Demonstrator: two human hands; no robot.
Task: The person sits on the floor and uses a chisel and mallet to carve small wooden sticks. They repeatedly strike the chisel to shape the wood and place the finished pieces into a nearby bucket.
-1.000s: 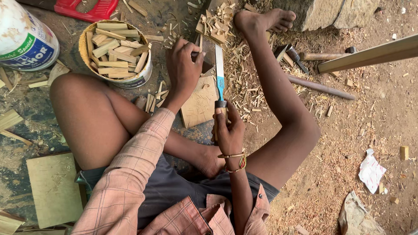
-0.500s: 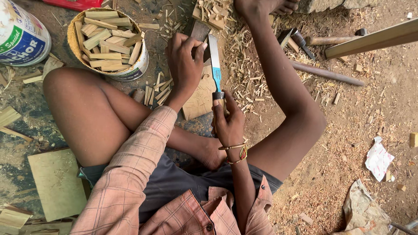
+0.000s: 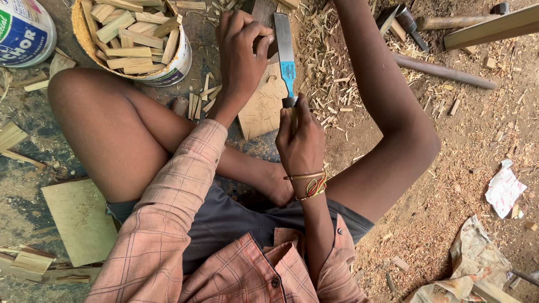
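Observation:
My left hand is closed over a small dark piece of wood, holding it upright on a flat wooden board on the ground. My right hand, with bangles at the wrist, grips the wooden handle of a chisel. Its flat steel blade, which has a blue label, points away from me. It lies right beside the held piece, touching my left fingers' side. I sit cross-legged, with my knees on either side of the board.
A bucket full of cut wooden slats stands at the upper left, next to a white container. Shavings cover the ground. A hammer, a metal rod and a wooden plank lie upper right. A flat board lies lower left.
The view has tilted toward my body, so everything sits higher in the frame. My right hand has pushed the chisel forward alongside the held piece. My left hand keeps its grip.

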